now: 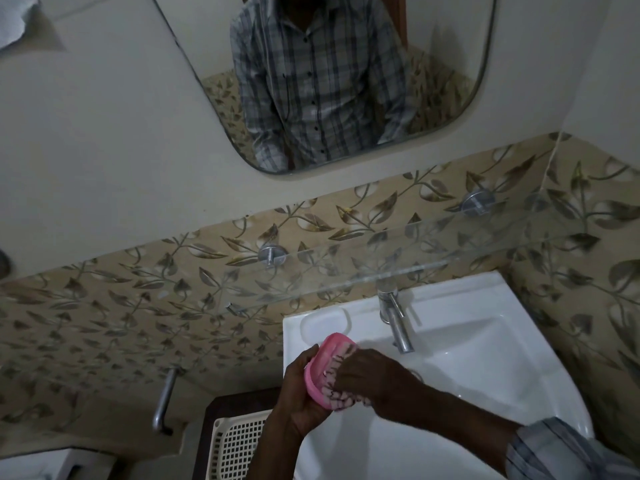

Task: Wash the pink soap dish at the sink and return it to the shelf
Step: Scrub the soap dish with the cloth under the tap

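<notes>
Pink soap dish (320, 372) was gripped on edge in the left hand (300, 403), long axis pointing away; right hand (369, 375) was pressed into it, curl unclear.

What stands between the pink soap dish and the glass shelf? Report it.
Nothing visible. The left hand holds the pink soap dish below the glass shelf, left of the faucet; the right hand rests inside it.
</notes>
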`<state>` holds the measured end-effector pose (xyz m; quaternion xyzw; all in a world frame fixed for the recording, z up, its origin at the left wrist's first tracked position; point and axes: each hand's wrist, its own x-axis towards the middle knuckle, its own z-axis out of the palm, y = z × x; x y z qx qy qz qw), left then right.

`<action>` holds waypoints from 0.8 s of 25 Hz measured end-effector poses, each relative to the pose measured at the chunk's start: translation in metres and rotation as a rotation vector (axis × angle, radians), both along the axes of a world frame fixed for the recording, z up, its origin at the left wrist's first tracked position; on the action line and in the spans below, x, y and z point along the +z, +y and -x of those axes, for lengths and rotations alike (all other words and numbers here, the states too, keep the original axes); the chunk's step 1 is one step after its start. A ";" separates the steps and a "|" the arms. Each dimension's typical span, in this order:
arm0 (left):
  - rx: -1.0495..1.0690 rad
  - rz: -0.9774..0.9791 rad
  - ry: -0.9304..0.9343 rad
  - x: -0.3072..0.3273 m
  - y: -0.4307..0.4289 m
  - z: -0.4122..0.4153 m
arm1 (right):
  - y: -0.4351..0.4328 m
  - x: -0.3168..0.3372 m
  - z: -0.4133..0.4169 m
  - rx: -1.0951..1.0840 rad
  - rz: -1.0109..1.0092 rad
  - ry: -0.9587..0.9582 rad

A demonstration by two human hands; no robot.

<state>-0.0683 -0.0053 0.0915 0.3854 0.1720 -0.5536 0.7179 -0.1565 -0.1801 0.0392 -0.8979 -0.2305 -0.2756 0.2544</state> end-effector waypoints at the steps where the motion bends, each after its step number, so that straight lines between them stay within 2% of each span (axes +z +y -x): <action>1: -0.016 0.031 -0.004 0.002 0.001 0.001 | -0.007 -0.004 -0.004 0.025 0.058 -0.019; 4: -0.042 0.091 0.030 -0.001 0.003 0.002 | -0.015 -0.001 -0.007 0.067 0.086 0.000; 7: -0.052 0.048 0.014 -0.008 0.005 0.003 | -0.003 0.001 -0.003 0.096 0.250 -0.047; 10: -0.038 0.059 -0.026 -0.013 0.002 0.002 | 0.004 -0.005 0.000 0.003 0.158 0.021; 13: -0.038 0.041 -0.068 -0.025 -0.003 0.003 | 0.000 -0.009 0.000 0.001 0.218 0.008; 16: -0.006 0.055 -0.047 -0.037 -0.008 -0.003 | 0.004 -0.011 0.004 -0.071 0.171 0.038; 20: -0.048 0.013 -0.072 -0.048 -0.012 -0.007 | -0.004 -0.015 0.006 -0.010 0.249 0.058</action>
